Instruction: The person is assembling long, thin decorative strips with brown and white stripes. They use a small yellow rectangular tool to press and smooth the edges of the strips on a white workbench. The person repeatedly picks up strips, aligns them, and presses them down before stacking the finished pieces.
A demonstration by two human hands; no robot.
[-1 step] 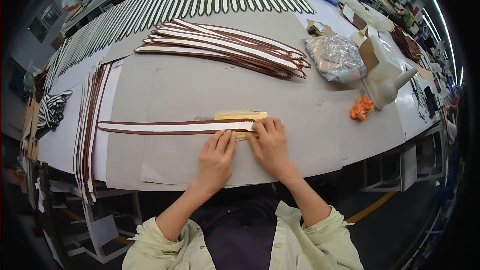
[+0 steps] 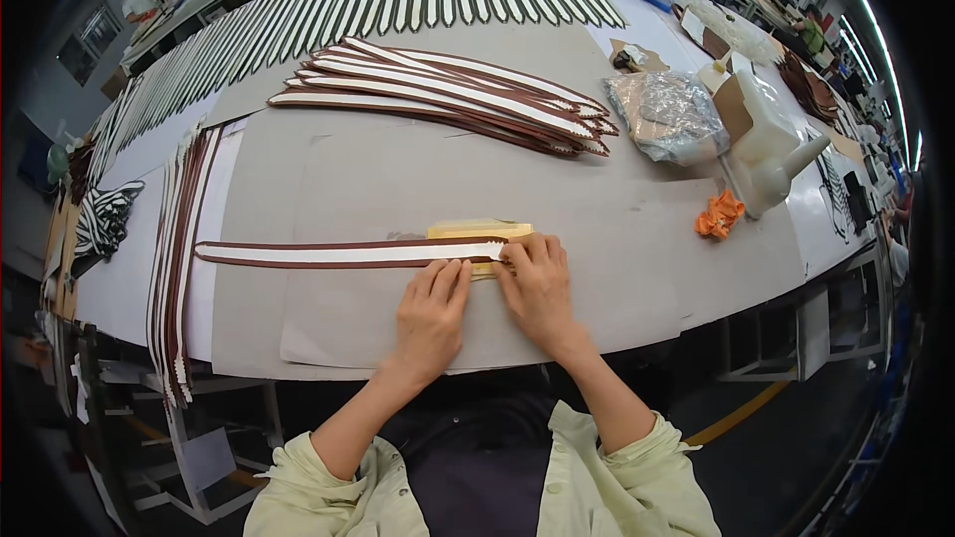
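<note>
On the grey worktop (image 2: 637, 239), the left hand (image 2: 433, 313) lies open and flat, fingers against the near edge of a brown-edged white strap (image 2: 338, 254), while the right hand (image 2: 537, 283) presses fingertips down on the strap's end over a yellow block (image 2: 477, 232).
</note>
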